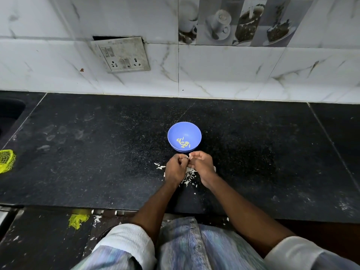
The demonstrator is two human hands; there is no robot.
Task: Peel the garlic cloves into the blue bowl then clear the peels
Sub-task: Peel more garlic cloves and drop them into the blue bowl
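A blue bowl (184, 127) stands on the black counter with several peeled garlic cloves (183, 143) in its bottom. Just in front of it, my left hand (176, 168) and my right hand (201, 164) meet fingertip to fingertip, both pinching a small garlic clove (188, 156) with white skin showing between them. A heap of white peels (190, 175) lies on the counter under and between my wrists, with a few more peels (159, 166) to the left.
A yellow mesh bag (6, 160) lies at the counter's left edge, near a dark sink (9, 112). Another yellow mesh scrap (78, 220) and loose peels lie below the counter front. A tiled wall with a switch plate (121, 54) rises behind.
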